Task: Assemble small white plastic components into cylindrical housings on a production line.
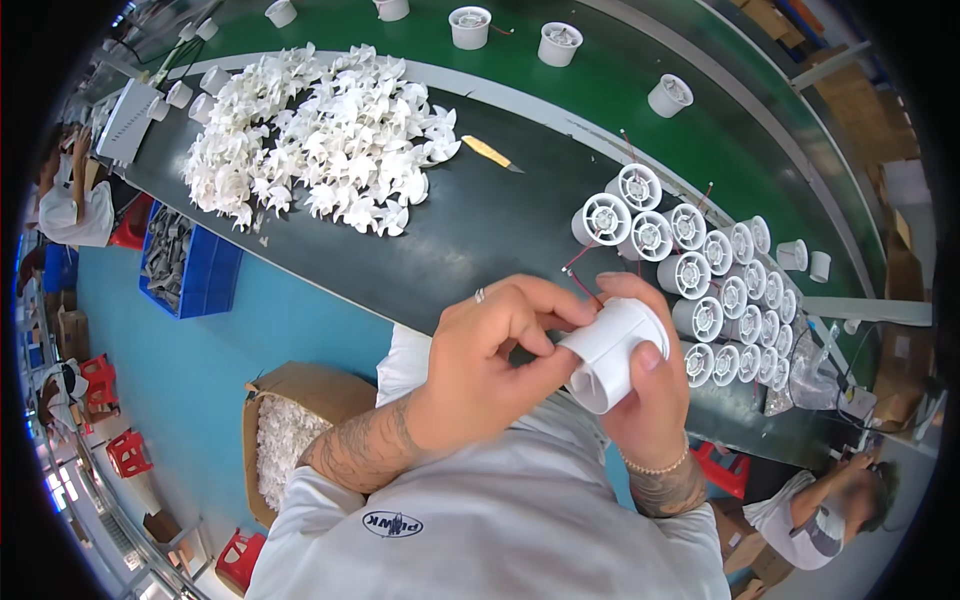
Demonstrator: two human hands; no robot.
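Note:
A white cylindrical fan housing [622, 335] is tilted in front of my chest, with one open end toward the lower left. My right hand [655, 395] wraps round it from the right, thumb pressed on its side. The fingers of my left hand [500, 345] are bent in a pinch at its left rim, the thumb at the open end. Whatever is inside the housing is mostly hidden. A red wire [582, 284] with a small white connector sticks up behind my fingers. Rows of similar white fan units [690, 275] with spoked faces stand just beyond my right hand.
A heap of white fan blades [340, 140] covers the dark bench's [480, 220] left part; a yellow-handled knife [488, 153] lies beside it. More housings [560, 44] sit on the green conveyor [610, 85]. A blue crate [205, 270] and a carton [300, 380] stand left. Other people sit on both sides.

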